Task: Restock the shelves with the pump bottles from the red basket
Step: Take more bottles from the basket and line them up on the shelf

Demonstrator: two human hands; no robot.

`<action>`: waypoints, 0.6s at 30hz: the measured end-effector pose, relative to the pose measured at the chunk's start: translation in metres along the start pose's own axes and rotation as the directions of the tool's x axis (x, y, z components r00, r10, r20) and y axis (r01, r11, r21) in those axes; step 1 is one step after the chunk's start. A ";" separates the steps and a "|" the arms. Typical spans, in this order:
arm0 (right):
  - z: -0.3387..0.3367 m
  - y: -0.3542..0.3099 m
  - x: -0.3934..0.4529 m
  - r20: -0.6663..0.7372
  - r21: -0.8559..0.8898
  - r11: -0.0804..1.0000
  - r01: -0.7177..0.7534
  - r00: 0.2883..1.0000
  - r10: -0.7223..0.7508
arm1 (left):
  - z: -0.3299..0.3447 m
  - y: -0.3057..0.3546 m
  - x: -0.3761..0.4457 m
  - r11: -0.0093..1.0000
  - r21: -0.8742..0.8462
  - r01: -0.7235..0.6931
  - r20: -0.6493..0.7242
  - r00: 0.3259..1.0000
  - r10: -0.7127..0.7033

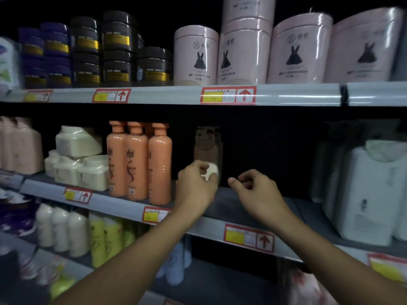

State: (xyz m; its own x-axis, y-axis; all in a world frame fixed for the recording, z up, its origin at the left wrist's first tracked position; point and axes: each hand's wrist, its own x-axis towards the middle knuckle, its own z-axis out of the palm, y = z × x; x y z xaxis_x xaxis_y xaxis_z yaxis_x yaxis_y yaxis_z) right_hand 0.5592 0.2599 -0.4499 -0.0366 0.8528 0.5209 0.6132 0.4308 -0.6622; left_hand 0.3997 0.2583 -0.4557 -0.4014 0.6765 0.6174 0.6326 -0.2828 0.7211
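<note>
A grey middle shelf (231, 208) carried three orange pump bottles (138, 161) standing upright in a row. Left of those bottles sat stacked cream tubs (77, 159). Right of them, further back, stood one brown bottle (206, 146). Far right of them stood white wrapped packs (372, 190).

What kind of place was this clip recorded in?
Most likely a shop's toiletries aisle: tiered shelves with red price tags on their edges, rows of identical orange pump bottles and stacked dark jars.
</note>
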 end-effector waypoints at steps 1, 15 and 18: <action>-0.009 0.002 -0.010 -0.005 -0.006 1.000 0.007 1.000 -0.007 | -0.002 0.009 -0.010 1.000 -0.015 -0.007 0.012 1.000 0.007; -0.140 0.146 -0.260 0.211 -0.295 0.942 -0.157 0.951 0.225 | 0.070 0.035 -0.303 0.935 -0.306 0.181 0.531 0.847 0.009; -0.163 0.204 -0.324 0.188 -0.358 0.868 -0.344 0.884 0.429 | 0.084 0.020 -0.377 0.936 -0.244 0.255 0.636 0.770 -0.043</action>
State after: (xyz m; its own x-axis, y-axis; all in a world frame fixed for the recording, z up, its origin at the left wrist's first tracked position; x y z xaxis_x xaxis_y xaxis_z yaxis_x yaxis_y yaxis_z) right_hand 0.8251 0.0234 -0.6655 0.0818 0.9938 0.0751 0.8273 -0.0257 -0.5611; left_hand 0.6193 0.0551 -0.7006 0.0850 0.9660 0.2441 0.3280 -0.2585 0.9086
